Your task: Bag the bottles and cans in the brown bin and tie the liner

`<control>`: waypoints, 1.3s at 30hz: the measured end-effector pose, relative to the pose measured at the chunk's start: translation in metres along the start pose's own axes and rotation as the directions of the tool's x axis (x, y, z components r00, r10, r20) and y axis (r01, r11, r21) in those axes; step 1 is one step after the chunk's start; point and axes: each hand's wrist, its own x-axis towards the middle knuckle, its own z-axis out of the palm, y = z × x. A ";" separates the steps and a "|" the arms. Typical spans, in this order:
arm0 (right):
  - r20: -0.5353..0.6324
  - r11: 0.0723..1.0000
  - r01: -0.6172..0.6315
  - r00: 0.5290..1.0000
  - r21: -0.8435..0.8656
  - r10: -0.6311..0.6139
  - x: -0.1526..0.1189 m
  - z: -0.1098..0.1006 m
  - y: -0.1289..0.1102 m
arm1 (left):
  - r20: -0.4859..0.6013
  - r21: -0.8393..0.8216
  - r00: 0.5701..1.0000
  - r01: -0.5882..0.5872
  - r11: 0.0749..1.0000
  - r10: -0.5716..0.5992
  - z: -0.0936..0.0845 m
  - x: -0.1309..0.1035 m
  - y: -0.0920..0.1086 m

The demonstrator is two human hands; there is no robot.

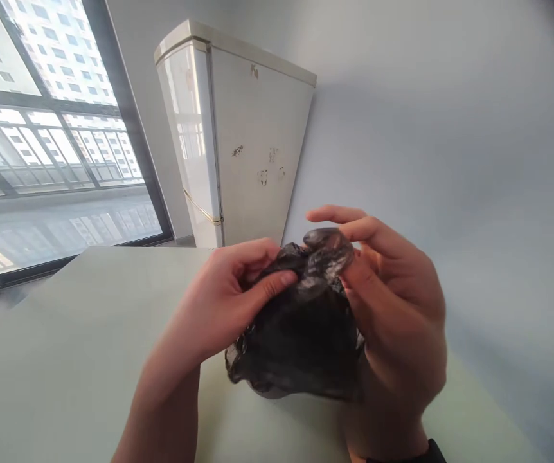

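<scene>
A black, thin plastic bag (306, 344) hangs bunched at its top between my two hands, low over the pale table. On its upper left side my left hand (231, 292) grips the gathered plastic, thumb lying across it. My right hand (393, 302) pinches a crumpled, shiny part of the bag's top between thumb and fingers, with one finger stretched out above. What the bag holds, if anything, is hidden.
The pale table (89, 347) spreads below and to the left of my hands. Beyond its far edge stands a white refrigerator (262, 122) against a light wall (426, 128). At the left is a dark-framed window (132, 122) with railings outside.
</scene>
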 end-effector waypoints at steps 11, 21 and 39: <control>-0.191 0.980 0.121 0.970 -0.157 -0.150 0.005 -0.004 0.022 | -0.240 0.182 0.970 -0.008 0.983 0.052 -0.029 -0.008 0.003; -0.447 0.973 0.229 0.868 -0.026 -0.216 0.020 -0.022 0.027 | -0.110 0.230 0.993 -0.023 0.973 0.050 -0.048 -0.002 -0.011; -0.327 0.935 0.113 0.917 -0.336 -0.228 0.015 -0.015 0.023 | -0.448 0.305 0.879 -0.020 0.952 0.162 -0.036 0.004 -0.013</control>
